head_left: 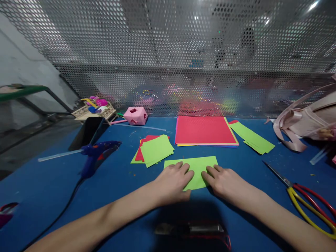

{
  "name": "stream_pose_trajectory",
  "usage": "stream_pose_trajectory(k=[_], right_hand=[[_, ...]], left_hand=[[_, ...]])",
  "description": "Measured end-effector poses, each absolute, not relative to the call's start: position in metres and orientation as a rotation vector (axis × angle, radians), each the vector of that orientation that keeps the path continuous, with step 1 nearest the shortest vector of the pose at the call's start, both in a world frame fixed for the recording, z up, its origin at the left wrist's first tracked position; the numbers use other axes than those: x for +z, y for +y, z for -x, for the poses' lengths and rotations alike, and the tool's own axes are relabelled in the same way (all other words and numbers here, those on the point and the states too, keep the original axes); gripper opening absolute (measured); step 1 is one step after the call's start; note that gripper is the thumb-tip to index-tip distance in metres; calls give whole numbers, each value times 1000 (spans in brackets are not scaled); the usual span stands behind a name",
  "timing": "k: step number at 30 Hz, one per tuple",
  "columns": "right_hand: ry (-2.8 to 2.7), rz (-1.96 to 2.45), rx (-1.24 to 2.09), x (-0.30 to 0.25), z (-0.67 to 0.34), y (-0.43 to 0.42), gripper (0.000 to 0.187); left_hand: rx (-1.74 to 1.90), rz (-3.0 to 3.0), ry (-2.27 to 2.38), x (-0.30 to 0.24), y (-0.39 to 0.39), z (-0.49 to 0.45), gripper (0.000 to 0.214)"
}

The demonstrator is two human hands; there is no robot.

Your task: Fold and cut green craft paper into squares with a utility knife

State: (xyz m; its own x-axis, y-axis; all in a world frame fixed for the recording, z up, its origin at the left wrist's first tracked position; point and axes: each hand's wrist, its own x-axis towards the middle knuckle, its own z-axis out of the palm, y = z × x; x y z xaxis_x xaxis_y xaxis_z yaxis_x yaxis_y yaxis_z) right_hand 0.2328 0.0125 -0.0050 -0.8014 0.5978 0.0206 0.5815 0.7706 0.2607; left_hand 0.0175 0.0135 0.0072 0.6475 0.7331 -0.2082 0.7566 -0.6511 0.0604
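A light green paper sheet (pixel 195 171) lies flat on the blue table in front of me. My left hand (pixel 175 180) rests on its left part, fingers spread over the paper and thumb pointing right. On the right part of the same sheet lies my right hand (pixel 222 180), its fingers stretched out and pressing down. Just beyond my left hand is a small pile of cut green paper pieces (pixel 156 150), with red paper (pixel 138 154) showing beneath. Farther back sits a stack of coloured sheets with a red sheet (pixel 202 130) on top.
Scissors (pixel 291 185) with red and yellow handles lie at right, near green paper strips (pixel 253 137). A blue glue gun (pixel 96 155) with its cord is at left. Behind stand a pink paper polyhedron (pixel 135 116) and a perforated metal panel (pixel 168 45). A pale bag (pixel 312 119) sits far right.
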Motion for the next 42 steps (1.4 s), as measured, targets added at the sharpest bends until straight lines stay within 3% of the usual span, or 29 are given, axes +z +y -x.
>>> stream_pose_trajectory(k=[8,12,16,19,22,25,27,32,36,40,42], right_hand=[[3031,-1080,521,-21,-242,33,12],[3141,-1153,532,-20,-248,38,15],[3309,-1219,436,-8,-250,35,18],[3540,-1297,-81,7,-252,31,33],[3465,-1558,-979,14,-257,34,50],[3014,-2149,-1803,5,-261,47,41],[2778,-2382,-1942,-7,-259,56,44],[2721,-2328,-1862,-28,-247,58,51],[2919,-2333,-1503,-28,-253,59,49],[3147,-2333,-1063,-29,-267,69,37],[3218,-2311,-915,-32,-273,74,33]], left_hand=[[-178,-2729,1282,5,6,-21,36],[-203,-2775,1341,-2,10,-18,19],[-24,-2922,1374,-15,18,-10,19],[470,-3139,1339,-21,23,-3,22],[952,-3282,1292,-17,28,1,27],[1118,-3405,1263,-9,31,2,26],[1148,-3484,1212,-6,32,2,22],[1135,-3565,1111,-12,37,-2,15],[931,-3539,1047,-21,41,-4,12],[826,-3289,970,-33,48,1,48],[927,-3087,1075,-38,56,5,52]])
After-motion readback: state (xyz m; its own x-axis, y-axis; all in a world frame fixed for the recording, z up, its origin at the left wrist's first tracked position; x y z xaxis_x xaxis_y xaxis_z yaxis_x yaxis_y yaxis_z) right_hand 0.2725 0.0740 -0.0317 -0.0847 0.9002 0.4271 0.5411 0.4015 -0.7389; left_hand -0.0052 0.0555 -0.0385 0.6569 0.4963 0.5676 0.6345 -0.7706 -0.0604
